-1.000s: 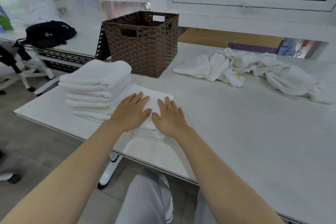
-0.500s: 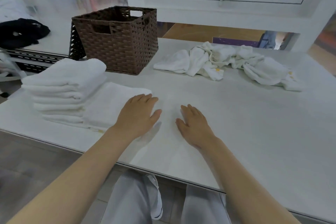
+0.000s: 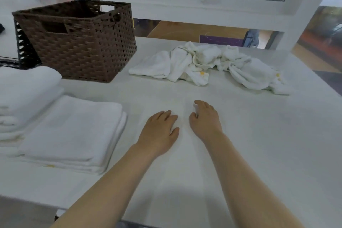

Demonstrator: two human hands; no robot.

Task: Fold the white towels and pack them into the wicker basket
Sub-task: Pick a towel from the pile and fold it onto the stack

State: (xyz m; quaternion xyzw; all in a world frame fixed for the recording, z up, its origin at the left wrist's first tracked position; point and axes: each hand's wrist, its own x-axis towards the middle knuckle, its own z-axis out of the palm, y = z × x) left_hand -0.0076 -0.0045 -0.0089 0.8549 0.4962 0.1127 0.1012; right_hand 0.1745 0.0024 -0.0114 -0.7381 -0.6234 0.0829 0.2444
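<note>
While both hands rested empty on the bare table [image 3: 240,153], the unfolded towels [image 3: 209,65] lay in a crumpled heap well ahead of them and somewhat to the person's right, its long axis running left to right across the far part of the tabletop. The right hand [image 3: 204,121], fingers loosely curled and holding nothing, was the nearer to the heap; the left hand [image 3: 159,131], flat with relaxed fingers, lay just beside it. To the left stood the folded towels [image 3: 74,131], a low stack next to a taller one at the frame's edge. The wicker basket [image 3: 79,40] stood behind those stacks, apart from the heap. The next reach would probably go forward and rightward.
</note>
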